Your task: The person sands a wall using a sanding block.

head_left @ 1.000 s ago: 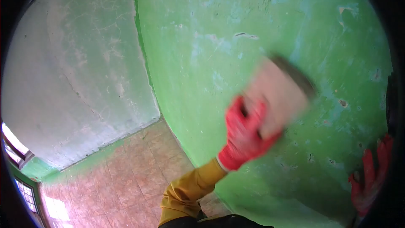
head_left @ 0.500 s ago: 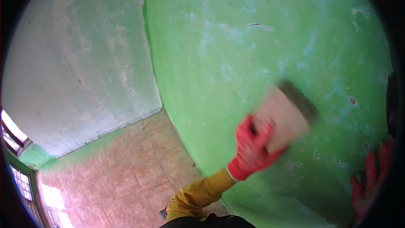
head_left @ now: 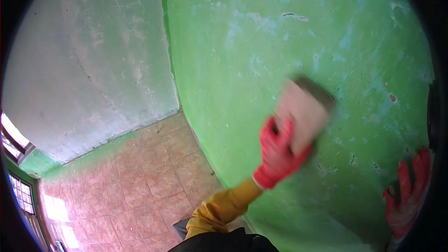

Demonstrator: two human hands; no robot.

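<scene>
My left hand (head_left: pixel 278 156), in a red glove under a yellow sleeve, grips the lower end of a flat tan rectangular sanding block (head_left: pixel 303 109). The block is blurred by motion, and a dark strip shows along its upper right side. It is against or very close to the green wall (head_left: pixel 224 93); the exact contact is hidden. At the far right, my right hand (head_left: pixel 407 200), also red-gloved, has its fingers spread upward on the wall and holds nothing. Pale blue scuffs and small chips mark the paint around both hands.
A whitish, cracked wall (head_left: pixel 107 51) meets the green one at a corner on the left. Brown tiles (head_left: pixel 135 186) cover the floor, with green dust by the wall's foot. A window (head_left: pixel 22 191) is at the lower left. A dark flat object (head_left: pixel 181 227) lies near my sleeve.
My left hand and the tan block have moved up and slightly left across the wall. My right hand stays spread at the right edge, a little higher in view. The view has shifted slightly.
</scene>
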